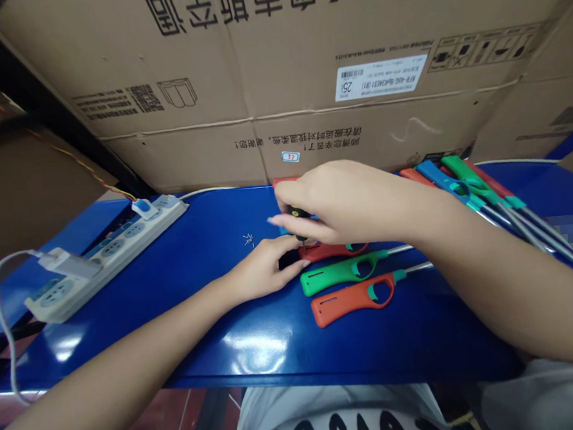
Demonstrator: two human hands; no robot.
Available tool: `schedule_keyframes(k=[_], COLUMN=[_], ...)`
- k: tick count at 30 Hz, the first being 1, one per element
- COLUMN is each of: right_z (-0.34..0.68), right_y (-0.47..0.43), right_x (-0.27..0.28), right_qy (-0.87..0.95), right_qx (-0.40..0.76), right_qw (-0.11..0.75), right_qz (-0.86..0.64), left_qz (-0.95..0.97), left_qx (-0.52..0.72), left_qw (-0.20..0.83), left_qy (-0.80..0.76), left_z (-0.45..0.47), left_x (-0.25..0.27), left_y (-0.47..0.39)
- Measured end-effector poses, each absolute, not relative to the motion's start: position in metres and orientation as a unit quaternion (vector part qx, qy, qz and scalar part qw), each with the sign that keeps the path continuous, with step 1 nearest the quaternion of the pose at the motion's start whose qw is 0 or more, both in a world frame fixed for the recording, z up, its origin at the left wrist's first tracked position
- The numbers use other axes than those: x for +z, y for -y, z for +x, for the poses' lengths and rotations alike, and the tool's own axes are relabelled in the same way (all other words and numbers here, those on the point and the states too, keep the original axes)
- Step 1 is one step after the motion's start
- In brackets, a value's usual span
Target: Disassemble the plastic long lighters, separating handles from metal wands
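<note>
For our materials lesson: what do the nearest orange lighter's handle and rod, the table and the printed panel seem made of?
Handle: probably moulded plastic, smooth, evenly coloured.
Rod: likely metal, silvery with a sheen.
Table: glossy blue, reflecting light; painted metal or plastic, unclear.
Panel: apparently matte brown cardboard, given its creases.

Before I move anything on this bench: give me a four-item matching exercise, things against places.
1. screwdriver
2. front orange lighter
3. power strip
4. red lighter

A. on the left side of the table, with plugs in it
B. gripped at one end by the left hand
C. held in the right hand
D. closest to the table's near edge

Pairs: 1-C, 2-D, 3-A, 4-B
</note>
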State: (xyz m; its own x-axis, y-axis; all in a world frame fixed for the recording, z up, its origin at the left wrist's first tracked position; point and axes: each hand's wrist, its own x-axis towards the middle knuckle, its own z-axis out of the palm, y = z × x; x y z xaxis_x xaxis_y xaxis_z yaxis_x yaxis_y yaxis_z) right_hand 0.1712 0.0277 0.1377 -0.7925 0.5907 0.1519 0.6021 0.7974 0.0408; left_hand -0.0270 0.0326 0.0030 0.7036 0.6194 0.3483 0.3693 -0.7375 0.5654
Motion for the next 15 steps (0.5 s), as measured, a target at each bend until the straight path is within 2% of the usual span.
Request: schedule_keyframes(k=[3,10,15], right_z=[0.172,0.169,0.17], right_y=[-0.031,-0.038,-0.039], right_x=[0.137,0.132,0.131], right_qy=[0.947,0.951,0.951], right_qx=[-0.031,-0.006,-0.034], right_qw=[0.095,0.089,0.103], right_qz=[-0.305,-0.295,-0.291], left_qz=[0.886,0.881,0.882], left_qx=[0.265,0.275,0.283], left_qw=[0.245,0.253,0.247], left_qy=[-0.29,-0.29,-0.283], left_z=[-0.028,-0.028,-0.029], left_x=[0.004,0.001,-0.001], left_y=[-0.033,-0.034,-0.035])
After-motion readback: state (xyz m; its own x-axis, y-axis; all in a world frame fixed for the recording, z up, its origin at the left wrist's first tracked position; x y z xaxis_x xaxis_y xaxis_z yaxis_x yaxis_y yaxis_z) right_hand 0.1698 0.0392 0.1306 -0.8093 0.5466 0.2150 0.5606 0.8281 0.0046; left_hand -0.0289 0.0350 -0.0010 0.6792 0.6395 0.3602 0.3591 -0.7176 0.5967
